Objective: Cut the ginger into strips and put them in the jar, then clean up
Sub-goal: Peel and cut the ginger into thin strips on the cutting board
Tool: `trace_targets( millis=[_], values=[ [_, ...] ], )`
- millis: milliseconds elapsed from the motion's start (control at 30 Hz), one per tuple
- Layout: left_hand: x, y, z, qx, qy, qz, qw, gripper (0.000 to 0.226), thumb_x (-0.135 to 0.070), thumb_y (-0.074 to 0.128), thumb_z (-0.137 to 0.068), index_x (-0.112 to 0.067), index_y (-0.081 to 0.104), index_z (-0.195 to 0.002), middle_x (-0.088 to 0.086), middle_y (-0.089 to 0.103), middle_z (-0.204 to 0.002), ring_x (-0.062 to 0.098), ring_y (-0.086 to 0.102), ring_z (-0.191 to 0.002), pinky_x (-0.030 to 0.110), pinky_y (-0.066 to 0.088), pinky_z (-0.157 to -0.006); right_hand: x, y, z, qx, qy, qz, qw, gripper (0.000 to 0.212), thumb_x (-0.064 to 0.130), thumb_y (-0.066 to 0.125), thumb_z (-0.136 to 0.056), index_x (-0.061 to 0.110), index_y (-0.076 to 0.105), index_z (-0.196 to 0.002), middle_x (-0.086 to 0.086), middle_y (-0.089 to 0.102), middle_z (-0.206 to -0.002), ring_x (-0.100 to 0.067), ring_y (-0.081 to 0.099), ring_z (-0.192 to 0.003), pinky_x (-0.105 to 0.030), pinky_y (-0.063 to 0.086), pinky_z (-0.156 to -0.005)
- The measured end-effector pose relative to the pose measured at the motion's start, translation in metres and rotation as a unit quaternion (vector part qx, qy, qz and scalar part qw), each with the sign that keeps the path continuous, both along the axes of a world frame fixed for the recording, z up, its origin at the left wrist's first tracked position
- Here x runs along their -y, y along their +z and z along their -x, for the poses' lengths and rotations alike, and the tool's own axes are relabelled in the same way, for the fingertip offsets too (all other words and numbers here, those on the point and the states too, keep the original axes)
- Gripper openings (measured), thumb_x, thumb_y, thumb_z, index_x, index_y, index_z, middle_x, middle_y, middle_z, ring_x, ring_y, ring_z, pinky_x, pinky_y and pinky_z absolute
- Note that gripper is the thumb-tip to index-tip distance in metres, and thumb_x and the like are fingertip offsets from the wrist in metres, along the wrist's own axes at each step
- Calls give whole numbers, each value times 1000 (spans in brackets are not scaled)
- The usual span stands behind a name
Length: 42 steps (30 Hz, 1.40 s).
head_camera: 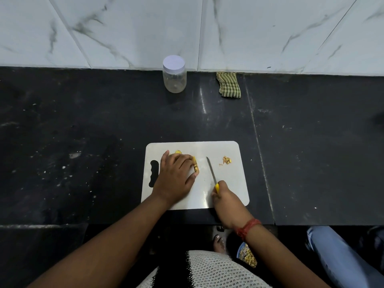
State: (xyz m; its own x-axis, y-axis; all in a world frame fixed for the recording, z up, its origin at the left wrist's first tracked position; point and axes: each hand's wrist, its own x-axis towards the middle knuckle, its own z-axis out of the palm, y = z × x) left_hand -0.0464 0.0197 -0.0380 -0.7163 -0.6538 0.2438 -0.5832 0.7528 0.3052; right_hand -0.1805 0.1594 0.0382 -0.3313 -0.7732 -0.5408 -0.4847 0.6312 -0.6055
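A white cutting board [228, 183] lies on the black counter. My left hand [173, 177] presses a piece of ginger [196, 167] down on the board, fingers curled over it; another yellow bit [178, 151] peeks out beyond my fingers. My right hand [225, 199] grips a knife [212, 172] by its yellow handle, the blade lying just right of the ginger and apart from it. A small heap of ginger scraps [226, 160] sits at the board's right. The clear jar [174, 74] with a white lid stands closed by the back wall.
A folded green checked cloth [228, 85] lies at the wall right of the jar. The black counter [83, 132] spreads wide on both sides. Another person's jeans-clad leg [340, 256] is at the lower right, beyond the counter edge.
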Motion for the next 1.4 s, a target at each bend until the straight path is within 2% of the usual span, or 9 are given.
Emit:
trace_targets(
  millis=[100,333,667,1133,1233,1300,1400],
  values=[
    [0,1,0,-5,-3,1,1000,26,-38,59,-97,-19,68,-112,-3,63,-128,23,51,-122,56,21,-121,13,3,-7,-11,43,8,999,6,14,35,-100,11,33,-95,-2,46,-72,-17,46,-64,-30,32,-56],
    [0,0,-1,-3,-2,-4,1000,28,-38,58,-97,-20,70,-114,-4,64,-128,23,52,-122,58,21,-121,27,3,-9,-22,63,-7,998,5,11,36,-99,11,33,-96,-1,45,-70,-11,42,-59,-21,25,-47],
    [1,-3,1,-18,3,-2,1000,28,-41,56,-95,-21,73,-106,-5,66,-124,24,53,-119,59,25,-119,29,-2,-11,-33,65,-4,997,6,9,37,-99,11,33,-96,-1,45,-69,-11,43,-58,-20,26,-47],
    [2,-5,1,-15,3,0,1000,30,-43,54,-95,-22,74,-104,-5,66,-125,23,53,-118,57,23,-120,33,-5,-12,-36,74,-6,997,6,8,37,-99,11,32,-97,0,44,-70,-11,43,-59,-21,25,-48],
    [2,-5,1,-10,2,4,1000,29,-42,55,-95,-22,74,-105,-4,67,-125,23,53,-118,57,23,-121,34,-5,-14,-35,66,-15,997,8,5,37,-98,11,32,-100,2,44,-71,-11,42,-61,-28,27,-51],
    [2,-5,1,-7,2,6,1000,29,-42,56,-95,-22,74,-106,-4,67,-125,23,53,-118,57,23,-121,35,-5,-16,-37,56,-21,998,10,3,38,-96,10,33,-103,1,44,-72,-10,42,-60,-26,27,-51],
    [2,-5,1,-4,2,11,1000,27,-41,59,-94,-22,74,-105,-4,67,-125,23,53,-118,57,24,-120,36,-6,-21,-53,52,-23,997,22,-1,40,-93,4,36,-115,-9,56,-84,-14,44,-61,-25,30,-52]
  ],
)
